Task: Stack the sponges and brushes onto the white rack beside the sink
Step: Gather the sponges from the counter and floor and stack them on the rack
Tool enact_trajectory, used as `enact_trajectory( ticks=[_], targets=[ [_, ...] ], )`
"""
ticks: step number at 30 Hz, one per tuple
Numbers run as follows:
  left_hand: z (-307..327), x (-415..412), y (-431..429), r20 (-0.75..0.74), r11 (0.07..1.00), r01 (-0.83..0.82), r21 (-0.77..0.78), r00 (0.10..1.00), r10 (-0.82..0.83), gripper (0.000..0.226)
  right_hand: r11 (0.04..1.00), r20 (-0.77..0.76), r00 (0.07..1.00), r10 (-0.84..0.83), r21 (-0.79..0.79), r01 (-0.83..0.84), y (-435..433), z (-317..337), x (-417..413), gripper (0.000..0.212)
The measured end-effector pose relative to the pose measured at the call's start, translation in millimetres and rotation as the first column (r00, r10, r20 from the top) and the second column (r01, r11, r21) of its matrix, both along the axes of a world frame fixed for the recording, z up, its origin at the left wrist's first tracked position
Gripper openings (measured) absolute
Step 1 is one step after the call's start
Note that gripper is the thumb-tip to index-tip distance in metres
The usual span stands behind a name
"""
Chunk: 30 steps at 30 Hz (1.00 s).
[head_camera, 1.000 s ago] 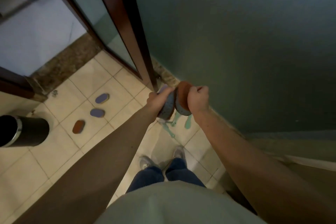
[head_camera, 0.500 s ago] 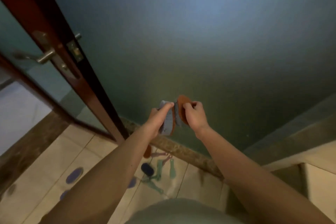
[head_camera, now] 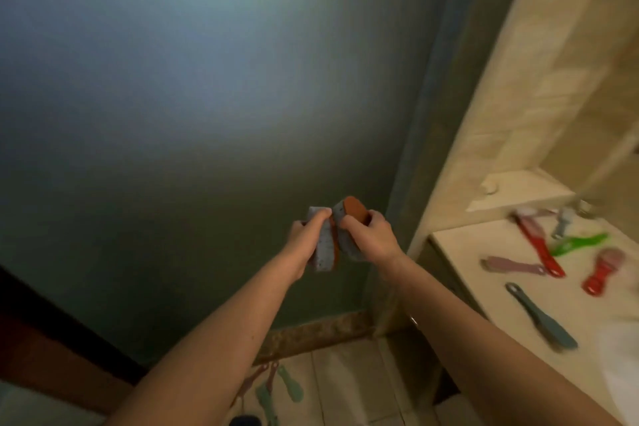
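Observation:
Both hands are raised in front of the dark green wall, each holding an oval sponge on edge. My left hand (head_camera: 306,239) grips a grey sponge with an orange edge (head_camera: 324,252). My right hand (head_camera: 371,235) grips an orange-topped grey sponge (head_camera: 347,218) pressed against the first. On the beige counter (head_camera: 460,252) at right lie several brushes: a long red one (head_camera: 539,245), a short red one (head_camera: 603,271), a green one (head_camera: 575,243), a pink one (head_camera: 513,266) and a grey-blue one (head_camera: 541,320). The white rack is not in view.
More teal and pink brushes (head_camera: 273,391) lie on the tiled floor near the skirting below my arms. A dark wooden door edge (head_camera: 41,339) stands at lower left. The tiled wall rises behind the counter.
The view has swung up and to the right, away from the door and floor, bringing the counter with its brushes into sight. Both hands kept hold of their sponges, held together.

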<state>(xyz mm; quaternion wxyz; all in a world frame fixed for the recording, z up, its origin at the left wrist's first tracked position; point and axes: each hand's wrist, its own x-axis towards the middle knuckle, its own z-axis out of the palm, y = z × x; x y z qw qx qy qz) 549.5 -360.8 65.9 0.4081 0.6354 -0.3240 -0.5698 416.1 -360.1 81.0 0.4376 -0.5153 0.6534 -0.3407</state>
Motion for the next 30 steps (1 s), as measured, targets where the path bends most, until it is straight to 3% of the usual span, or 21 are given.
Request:
enact_trajectory(
  ticks=[4,8,16,20,25,30],
  targets=[
    [9.9,-44.0,5.0,-0.020,0.991,0.133,-0.030,0.991,-0.133,0.068,0.984,0.023,0.985,-0.170,-0.053,0.171,32.1,15.2,-47.4,0.047],
    [22.8,-105.3,23.7,-0.022,0.946,0.315,-0.076,0.948,-0.317,0.073,0.928,0.026,0.931,-0.363,-0.080,0.364,76.2,31.2,-105.9,0.056],
    [52.2,-237.4,81.8,-0.017,0.818,0.553,-0.157,0.827,-0.562,0.060,0.800,0.040,0.807,-0.589,-0.111,0.589,176.6,55.2,-221.2,0.049],
    [62.6,-302.8,112.3,-0.009,0.758,0.623,-0.193,0.772,-0.636,0.059,0.733,0.065,0.742,-0.667,-0.117,0.670,221.7,62.6,-275.4,0.042],
    [79.5,-388.6,152.6,-0.044,0.719,0.640,-0.271,0.738,-0.673,0.042,0.687,0.062,0.698,-0.714,-0.134,0.714,271.8,73.2,-348.5,0.035],
    [99.7,-480.1,191.4,-0.072,0.657,0.668,-0.350,0.680,-0.729,0.056,0.606,0.007,0.619,-0.785,-0.202,0.770,320.9,94.1,-430.6,0.026]
  ],
)
